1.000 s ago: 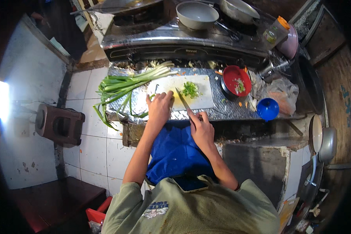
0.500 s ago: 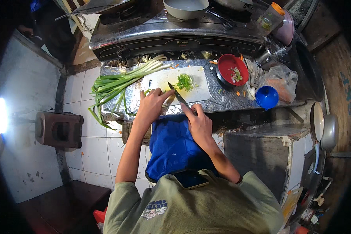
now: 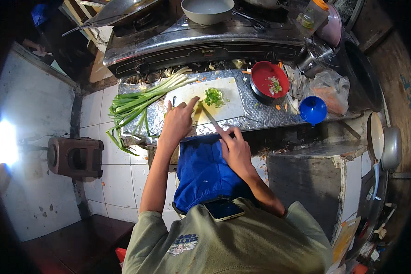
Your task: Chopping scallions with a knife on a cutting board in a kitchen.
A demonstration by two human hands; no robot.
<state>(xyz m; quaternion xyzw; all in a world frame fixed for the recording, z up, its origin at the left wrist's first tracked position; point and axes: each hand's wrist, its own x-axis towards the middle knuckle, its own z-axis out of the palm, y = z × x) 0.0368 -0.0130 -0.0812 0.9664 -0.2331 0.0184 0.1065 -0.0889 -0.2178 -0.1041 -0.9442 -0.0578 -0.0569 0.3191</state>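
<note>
My right hand (image 3: 237,148) is closed round the handle of a knife (image 3: 208,114). Its blade slants up and left over the near part of a white cutting board (image 3: 230,97), its tip near the left index finger. On the board's left side my left hand (image 3: 178,122) has its index finger stretched out and its other fingers curled down over spring onion, mostly hidden; a little green shows at the hand's edge. Chopped spring onion (image 3: 214,97) lies in a small heap beyond the blade. Whole spring onions (image 3: 139,102) lie in a bunch left of the board.
The board rests on a foil-covered counter (image 3: 269,119). To the right stand a red bowl (image 3: 261,75) holding chopped bits, a blue funnel-like cup (image 3: 313,109) and a plastic bag (image 3: 333,89). Behind is a gas stove (image 3: 169,55) with a pale bowl (image 3: 208,11). A brown stool (image 3: 75,156) stands left.
The left index finger has moved from beside the blade up and left, pointing away over the board. The blade has drawn back slightly toward me. The whole view has shifted a little.
</note>
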